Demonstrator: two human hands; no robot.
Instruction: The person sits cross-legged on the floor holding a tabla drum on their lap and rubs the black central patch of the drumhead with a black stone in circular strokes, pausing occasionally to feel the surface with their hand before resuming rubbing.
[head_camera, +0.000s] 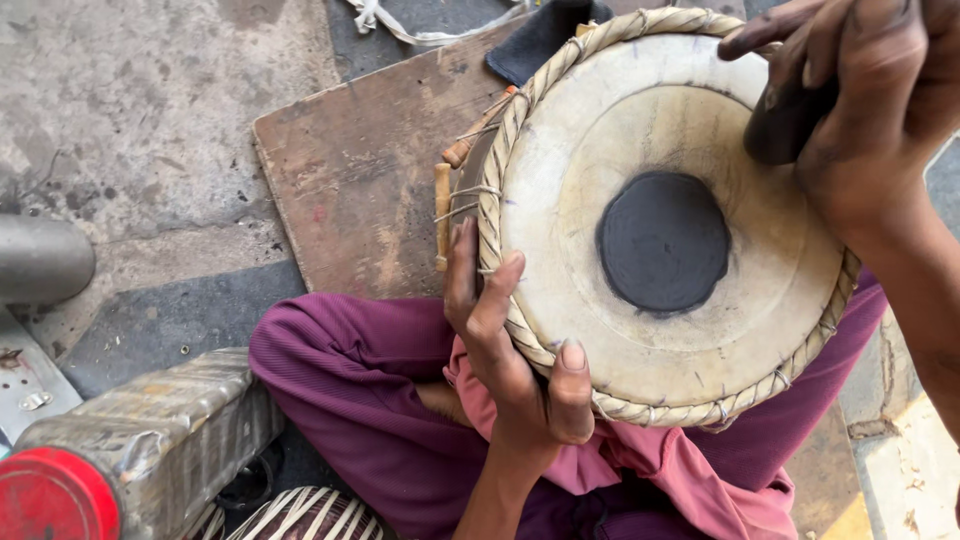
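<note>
Pale drumhead of the tabla (660, 240) faces up; left hand (510, 350) clamps its braided rim steady, right hand (850, 100) grips a dark polishing stone (785, 125) above.

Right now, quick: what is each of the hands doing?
Left hand: gripping the braided rim of the drum, thumb on the skin.
Right hand: closed around a dark smooth stone, held at the drumhead's far edge.
</note>
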